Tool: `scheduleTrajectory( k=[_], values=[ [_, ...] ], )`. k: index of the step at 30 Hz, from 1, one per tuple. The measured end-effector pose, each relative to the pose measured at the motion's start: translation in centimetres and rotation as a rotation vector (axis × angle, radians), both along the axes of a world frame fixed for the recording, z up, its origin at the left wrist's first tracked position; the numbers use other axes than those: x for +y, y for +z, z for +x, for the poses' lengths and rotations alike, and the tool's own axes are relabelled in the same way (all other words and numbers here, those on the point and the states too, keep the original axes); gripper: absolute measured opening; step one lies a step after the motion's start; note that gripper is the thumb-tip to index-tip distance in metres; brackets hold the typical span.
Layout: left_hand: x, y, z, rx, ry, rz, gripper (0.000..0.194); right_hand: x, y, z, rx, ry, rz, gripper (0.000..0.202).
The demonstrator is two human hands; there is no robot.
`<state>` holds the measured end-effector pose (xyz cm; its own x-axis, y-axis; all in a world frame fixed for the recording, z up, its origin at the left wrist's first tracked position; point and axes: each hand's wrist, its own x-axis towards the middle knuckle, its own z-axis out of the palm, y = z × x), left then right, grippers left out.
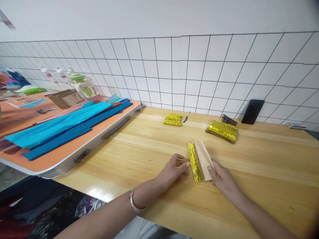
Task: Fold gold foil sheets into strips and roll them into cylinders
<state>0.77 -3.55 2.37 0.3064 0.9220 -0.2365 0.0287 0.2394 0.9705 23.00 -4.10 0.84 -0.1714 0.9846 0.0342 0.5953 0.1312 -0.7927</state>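
A sheet of gold foil paper (pixel 194 162) lies partly folded on the wooden table, its pale tan backing showing on the right side. My right hand (pixel 220 176) pinches the right edge of this sheet between thumb and fingers, where the paper stands up a little. My left hand (pixel 174 169) rests at the sheet's left side, thumb tip against or very near the gold strip, fingers curved and apart, holding nothing. A bracelet circles my left wrist.
Behind the hands are a stack of folded gold paper (pixel 221 130), a smaller gold bundle (pixel 172 119), a pen (pixel 186 117), a black stapler (pixel 229 119) and a phone (pixel 253 112) leaning on the tiled wall. Left, an orange-topped table (pixel 74 146) holds blue paper (pixel 59 122).
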Motion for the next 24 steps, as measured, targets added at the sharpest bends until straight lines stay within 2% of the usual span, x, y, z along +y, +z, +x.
scheduleTrajectory(
  k=[2, 5, 8, 11, 16, 19, 22, 24],
  values=[
    [0.2, 0.1, 1.4, -0.058, 0.045, -0.067, 0.046, -0.6, 0.1, -0.5, 0.068, -0.007, -0.04, 0.051],
    [0.5, -0.5, 3.0, -0.055, 0.143, -0.019, 0.05, -1.2, 0.2, -0.9, 0.176, -0.061, -0.152, 0.055],
    [0.4, -1.0, 3.8, -0.028, 0.26, 0.065, 0.047, -1.4, 0.4, -1.0, 0.308, -0.133, -0.22, 0.059],
    [0.0, -1.1, 3.9, -0.063, 0.291, 0.057, 0.047, -1.3, 0.7, -1.0, 0.446, -0.107, -0.201, 0.058],
    [-0.5, -1.1, 3.9, -0.255, 0.271, 0.049, 0.048, -1.5, 0.8, -1.3, 0.521, -0.033, -0.203, 0.057],
    [0.1, -1.4, 3.5, -0.266, 0.219, 0.074, 0.042, -1.8, 1.1, -1.6, 0.492, 0.009, -0.246, 0.058],
    [1.7, -1.4, 2.4, -0.143, 0.109, 0.125, 0.037, -1.8, 1.4, -1.4, 0.482, 0.068, -0.163, 0.056],
    [3.5, -1.2, 1.1, 0.069, -0.033, 0.228, 0.036, -1.5, 1.4, -0.7, 0.434, 0.061, -0.053, 0.052]
  ],
)
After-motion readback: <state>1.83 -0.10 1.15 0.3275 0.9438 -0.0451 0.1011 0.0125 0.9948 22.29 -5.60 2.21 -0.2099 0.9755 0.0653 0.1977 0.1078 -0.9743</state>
